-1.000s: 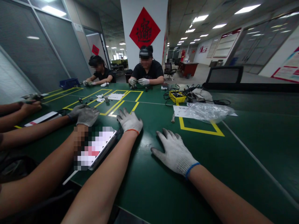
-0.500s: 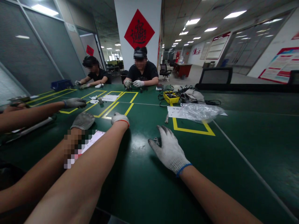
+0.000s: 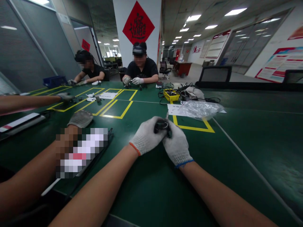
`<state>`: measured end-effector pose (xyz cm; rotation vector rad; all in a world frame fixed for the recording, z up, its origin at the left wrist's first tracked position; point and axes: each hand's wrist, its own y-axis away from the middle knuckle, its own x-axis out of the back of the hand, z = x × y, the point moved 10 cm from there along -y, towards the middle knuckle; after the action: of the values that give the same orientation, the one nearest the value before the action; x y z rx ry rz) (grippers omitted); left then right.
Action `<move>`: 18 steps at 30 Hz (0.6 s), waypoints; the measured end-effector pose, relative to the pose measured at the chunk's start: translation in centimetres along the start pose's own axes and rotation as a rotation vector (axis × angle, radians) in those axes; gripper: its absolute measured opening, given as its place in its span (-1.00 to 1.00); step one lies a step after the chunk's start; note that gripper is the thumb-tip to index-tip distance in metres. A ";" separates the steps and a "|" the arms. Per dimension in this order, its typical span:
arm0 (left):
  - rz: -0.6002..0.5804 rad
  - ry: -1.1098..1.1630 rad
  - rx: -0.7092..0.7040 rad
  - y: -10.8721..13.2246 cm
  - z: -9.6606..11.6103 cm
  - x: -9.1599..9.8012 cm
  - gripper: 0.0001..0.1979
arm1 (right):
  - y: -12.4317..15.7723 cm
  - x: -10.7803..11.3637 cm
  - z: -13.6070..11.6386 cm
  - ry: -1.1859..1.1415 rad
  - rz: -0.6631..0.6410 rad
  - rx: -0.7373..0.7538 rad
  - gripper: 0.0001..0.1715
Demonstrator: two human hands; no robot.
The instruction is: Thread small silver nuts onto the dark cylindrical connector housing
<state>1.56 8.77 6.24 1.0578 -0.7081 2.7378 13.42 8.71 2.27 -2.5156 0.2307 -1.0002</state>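
Note:
My left hand, in a white knit glove with an orange cuff, meets my right hand, gloved in white with a blue cuff, above the green table. Between the fingertips of both is a small black part with a light curved edge. Both hands have their fingers closed around it, so its full shape is hidden. Just behind them, a thin grey item shows partly near the white paper.
Clear plastic bag and yellow box with black cables lie beyond my hands. A co-worker's gloved hand rests at left, near a blurred white-and-red object. Two people sit across the table.
My left hand has come back from the yellow tape outlines and met my right hand. A black part now shows between them. My right fingers have closed; the small metal rings are no longer visible.

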 end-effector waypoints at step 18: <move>-0.229 -0.389 0.001 0.2 -4.9 -2.1 -0.81 | -1.2 0.0 1.9 -0.551 0.001 -0.055 -0.76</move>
<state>0.13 10.98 1.62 1.5865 -0.5842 2.3645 14.73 10.40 1.52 -2.7222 0.0919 -0.2733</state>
